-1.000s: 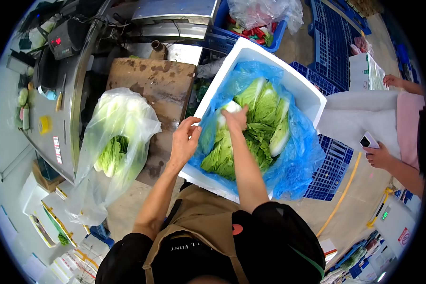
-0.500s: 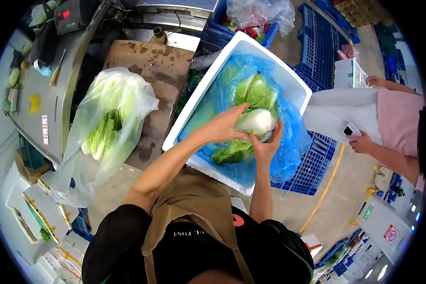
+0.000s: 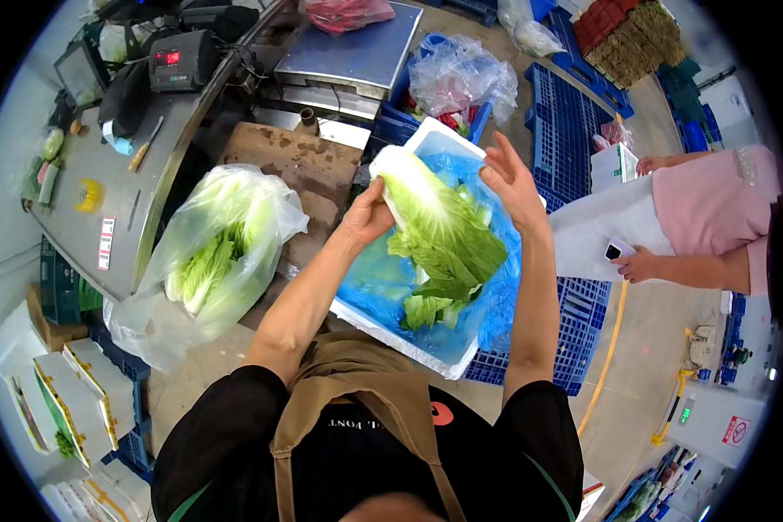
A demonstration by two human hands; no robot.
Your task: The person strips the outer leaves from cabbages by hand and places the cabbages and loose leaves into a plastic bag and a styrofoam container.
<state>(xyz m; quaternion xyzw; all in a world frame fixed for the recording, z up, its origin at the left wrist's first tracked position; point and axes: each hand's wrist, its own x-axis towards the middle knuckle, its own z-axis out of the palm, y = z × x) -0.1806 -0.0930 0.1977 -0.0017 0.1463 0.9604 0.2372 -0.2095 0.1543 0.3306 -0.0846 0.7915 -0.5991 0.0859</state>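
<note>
A napa cabbage [image 3: 439,217] is held up over the white foam box [image 3: 413,335], its pale base toward the back left and its green leaves toward me. My left hand [image 3: 370,213] grips it near the base from the left side. To the right, my right hand [image 3: 515,183] is raised with the fingers apart and holds nothing. Blue plastic film [image 3: 370,283] lines the box, and more green leaves show beneath the held cabbage. Left of the box, a clear plastic bag [image 3: 161,317] holds more napa cabbage.
At left stands a metal table [image 3: 78,235] with a knife [image 3: 145,143], yellow tape [image 3: 88,196] and a scale display [image 3: 183,59]. A platform scale [image 3: 348,48] is behind. On the right, another person in pink [image 3: 700,204] holds a phone [image 3: 618,250] near blue pallets [image 3: 570,130].
The cabbage has been lifted and turned, so its leafy side now shows. My right hand has let go and moved up and away. The view has shifted slightly.
</note>
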